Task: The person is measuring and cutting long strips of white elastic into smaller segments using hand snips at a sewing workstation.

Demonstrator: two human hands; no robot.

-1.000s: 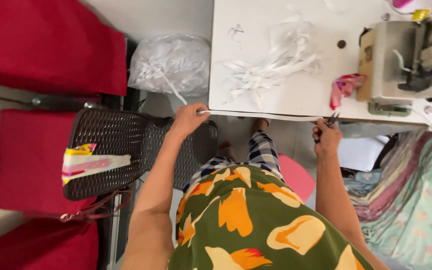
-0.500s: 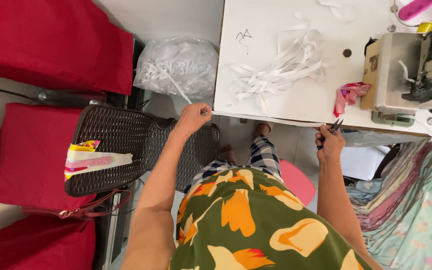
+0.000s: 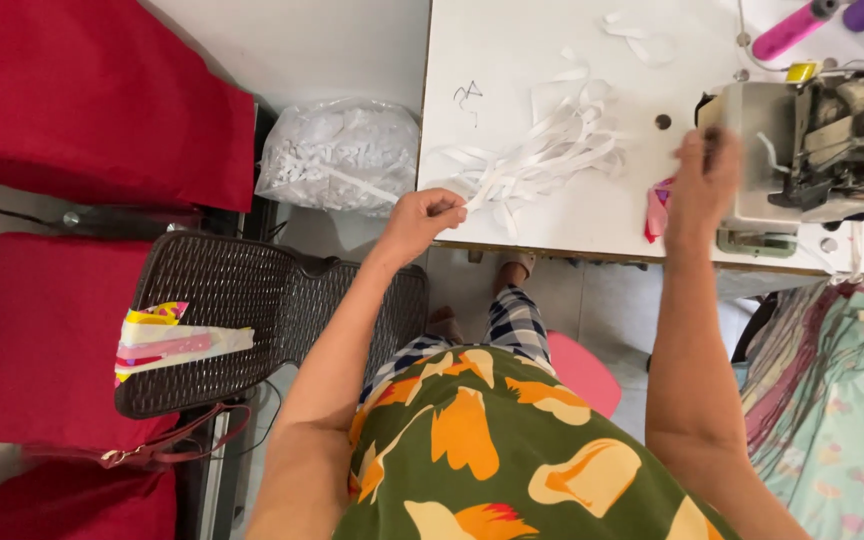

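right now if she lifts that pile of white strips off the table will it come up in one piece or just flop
The white strips would probably flop: they lie in loose, curling loops. They look thin and light. The left hand pinches one end at the table edge, so lifting would likely trail a tangle, not one stiff bundle.

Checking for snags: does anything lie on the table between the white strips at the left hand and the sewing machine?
Only a small pink scrap lies near the sewing machine, beside the right hand. Otherwise the table between the white strips and the machine looks bare.

A white worktable (image 3: 552, 210) stood over a pale tiled floor (image 3: 592, 300). A dark woven chair (image 3: 252, 310) and red cushions (image 3: 92, 100) stood alongside, evenly lit.
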